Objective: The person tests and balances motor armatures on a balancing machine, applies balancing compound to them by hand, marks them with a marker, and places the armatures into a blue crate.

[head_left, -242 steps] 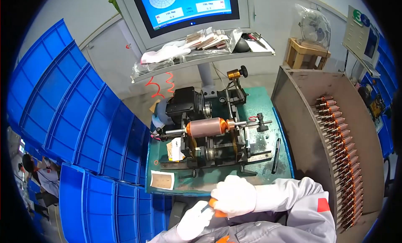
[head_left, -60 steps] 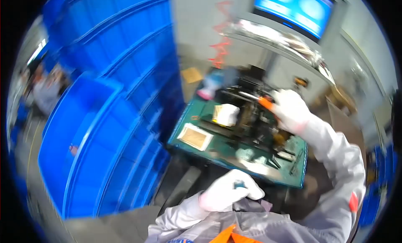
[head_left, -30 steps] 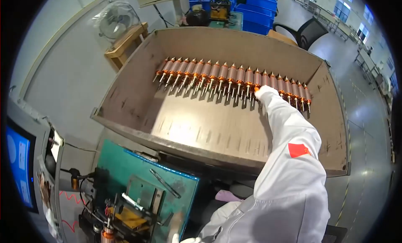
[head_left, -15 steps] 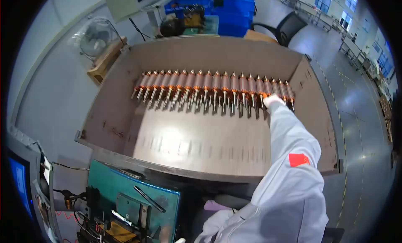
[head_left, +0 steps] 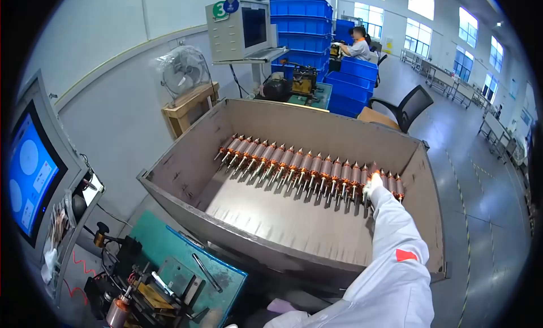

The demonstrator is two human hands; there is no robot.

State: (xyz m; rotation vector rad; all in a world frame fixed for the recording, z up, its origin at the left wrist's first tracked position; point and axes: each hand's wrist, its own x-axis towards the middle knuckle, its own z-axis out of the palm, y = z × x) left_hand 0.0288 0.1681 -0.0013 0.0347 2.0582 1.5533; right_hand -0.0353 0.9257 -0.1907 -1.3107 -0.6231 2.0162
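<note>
My right hand [head_left: 373,185], in a white glove, reaches into a large grey metal bin [head_left: 266,237] near the right end of a row of motor armatures [head_left: 300,165]. Its fingers are closed around one armature [head_left: 374,169], whose upper end looks blurred above the hand. The others lie side by side, copper windings and steel shafts showing, shafts pointing toward me. Only a small white sliver at the bottom edge may belong to my left hand; its fingers are hidden.
At lower left, a green-topped bench [head_left: 153,237] carries a fixture, a pen [head_left: 207,272] and another armature [head_left: 117,313]. A monitor [head_left: 31,175] stands left. Behind the bin are a fan [head_left: 184,73], blue crates [head_left: 300,25], a chair [head_left: 416,107] and a person [head_left: 359,48].
The view has tilted up and turned left, bringing the monitor and the person into sight. My right hand stays at the row's right part, and the armature at it now appears slightly raised.
</note>
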